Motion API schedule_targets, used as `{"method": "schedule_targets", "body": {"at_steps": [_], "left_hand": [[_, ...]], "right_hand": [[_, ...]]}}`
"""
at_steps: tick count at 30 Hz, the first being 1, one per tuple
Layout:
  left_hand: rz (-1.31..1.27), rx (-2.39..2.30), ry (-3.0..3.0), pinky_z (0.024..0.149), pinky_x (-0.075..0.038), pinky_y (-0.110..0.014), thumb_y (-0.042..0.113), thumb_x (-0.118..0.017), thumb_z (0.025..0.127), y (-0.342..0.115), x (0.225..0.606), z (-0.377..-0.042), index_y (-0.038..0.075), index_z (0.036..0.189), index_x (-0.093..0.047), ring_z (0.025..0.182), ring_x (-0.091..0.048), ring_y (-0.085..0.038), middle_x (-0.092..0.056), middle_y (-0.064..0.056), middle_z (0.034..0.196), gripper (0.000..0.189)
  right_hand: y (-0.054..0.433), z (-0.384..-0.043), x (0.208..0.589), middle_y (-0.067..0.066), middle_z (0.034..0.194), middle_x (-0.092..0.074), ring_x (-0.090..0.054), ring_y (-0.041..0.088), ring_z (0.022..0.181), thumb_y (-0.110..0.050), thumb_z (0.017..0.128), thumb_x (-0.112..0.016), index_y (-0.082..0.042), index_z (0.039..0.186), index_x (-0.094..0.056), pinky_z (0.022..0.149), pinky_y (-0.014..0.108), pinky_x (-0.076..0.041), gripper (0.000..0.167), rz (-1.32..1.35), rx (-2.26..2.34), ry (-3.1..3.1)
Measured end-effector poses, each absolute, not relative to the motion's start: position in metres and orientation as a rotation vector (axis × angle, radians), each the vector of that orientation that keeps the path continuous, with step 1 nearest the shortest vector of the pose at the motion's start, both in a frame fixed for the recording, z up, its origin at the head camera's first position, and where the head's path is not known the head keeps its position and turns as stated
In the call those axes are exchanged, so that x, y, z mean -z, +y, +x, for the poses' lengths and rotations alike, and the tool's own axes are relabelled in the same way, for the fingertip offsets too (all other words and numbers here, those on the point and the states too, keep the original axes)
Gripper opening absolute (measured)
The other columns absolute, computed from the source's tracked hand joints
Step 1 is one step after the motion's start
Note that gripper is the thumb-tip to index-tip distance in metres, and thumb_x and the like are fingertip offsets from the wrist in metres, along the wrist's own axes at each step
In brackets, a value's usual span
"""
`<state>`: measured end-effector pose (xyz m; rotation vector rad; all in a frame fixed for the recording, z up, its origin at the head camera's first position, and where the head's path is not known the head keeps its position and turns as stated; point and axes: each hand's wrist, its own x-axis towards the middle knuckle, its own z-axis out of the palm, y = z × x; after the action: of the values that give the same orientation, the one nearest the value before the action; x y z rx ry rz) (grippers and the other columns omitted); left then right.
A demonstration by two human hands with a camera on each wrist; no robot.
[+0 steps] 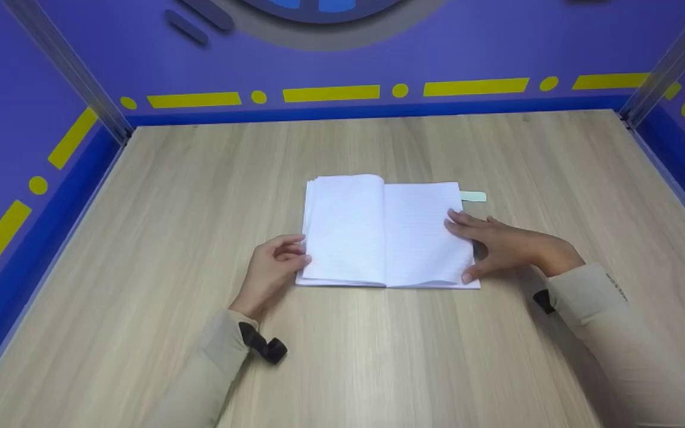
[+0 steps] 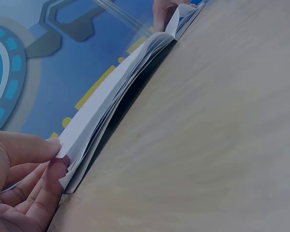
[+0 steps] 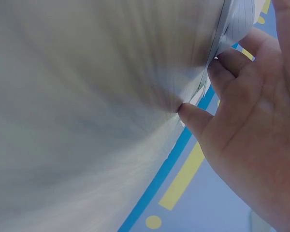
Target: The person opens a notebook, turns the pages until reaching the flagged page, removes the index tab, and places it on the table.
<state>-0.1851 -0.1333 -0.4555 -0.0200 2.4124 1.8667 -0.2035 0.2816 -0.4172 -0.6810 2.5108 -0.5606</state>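
Observation:
An open notebook with lined white pages lies on the wooden table, its fold running down the middle. At its left edge my left hand pinches the page edges, thumb on top and fingers underneath. The left wrist view shows the left hand and the loose stack of pages rising towards the fold. My right hand rests on the right page's outer edge with its fingers spread and the thumb near the lower corner. In the right wrist view, the right hand's fingertips are at the notebook's edge.
A pale green tab sticks out from the notebook's upper right edge. Blue-purple panels with yellow marks border the table at the back and sides. Dark wrist mounts sit at both sleeves.

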Motion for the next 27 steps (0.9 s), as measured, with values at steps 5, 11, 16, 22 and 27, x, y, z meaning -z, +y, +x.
{"method": "schedule_targets", "body": {"at_steps": [5, 11, 16, 22, 27], "left_hand": [[-0.008, -1.862, 2.428, 0.079, -0.053, -0.021, 0.001, -0.071, 0.08, -0.133, 0.453, -0.184, 0.003, 0.12, -0.064, 0.091, -0.065, -0.017, -0.067, -0.013, 0.106, 0.04], [0.062, -1.84, 2.514, 0.085, -0.052, -0.026, 0.004, -0.072, 0.081, -0.132, 0.45, -0.184, 0.005, 0.118, -0.066, 0.096, -0.064, -0.019, -0.069, -0.011, 0.11, 0.037], [0.136, -1.838, 2.541, 0.092, -0.05, -0.034, 0.009, -0.074, 0.082, -0.13, 0.446, -0.183, 0.007, 0.117, -0.067, 0.102, -0.063, -0.022, -0.068, -0.01, 0.114, 0.036], [0.233, -1.723, 2.608, 0.098, -0.049, -0.039, 0.016, -0.074, 0.083, -0.123, 0.436, -0.181, 0.008, 0.117, -0.067, 0.108, -0.061, -0.022, -0.066, -0.008, 0.117, 0.036], [0.394, -1.626, 2.689, 0.096, -0.049, -0.039, 0.016, -0.074, 0.084, -0.112, 0.427, -0.182, 0.007, 0.117, -0.067, 0.107, -0.061, -0.023, -0.065, -0.009, 0.116, 0.035]], "right_hand": [[0.281, -0.203, 0.416, 0.009, 0.163, -0.004, -0.004, 0.03, 0.15, -0.054, 0.072, -0.076, -0.011, 0.153, -0.018, 0.117, 0.059, -0.001, 0.108, -0.673, 0.556, 2.514], [0.281, -0.202, 0.416, 0.009, 0.163, -0.004, -0.004, 0.031, 0.15, -0.055, 0.072, -0.076, -0.011, 0.153, -0.018, 0.117, 0.059, -0.001, 0.108, -0.67, 0.556, 2.514], [0.281, -0.203, 0.416, 0.008, 0.163, -0.004, -0.004, 0.03, 0.15, -0.054, 0.073, -0.076, -0.011, 0.153, -0.018, 0.117, 0.059, -0.001, 0.108, -0.678, 0.559, 2.513], [0.282, -0.202, 0.415, 0.008, 0.163, -0.005, -0.004, 0.03, 0.15, -0.056, 0.074, -0.075, -0.012, 0.153, -0.019, 0.117, 0.06, -0.002, 0.107, -0.673, 0.574, 2.516], [0.282, -0.202, 0.415, 0.008, 0.163, -0.005, -0.004, 0.03, 0.15, -0.056, 0.074, -0.074, -0.012, 0.153, -0.019, 0.117, 0.06, -0.002, 0.106, -0.674, 0.579, 2.514]]}}
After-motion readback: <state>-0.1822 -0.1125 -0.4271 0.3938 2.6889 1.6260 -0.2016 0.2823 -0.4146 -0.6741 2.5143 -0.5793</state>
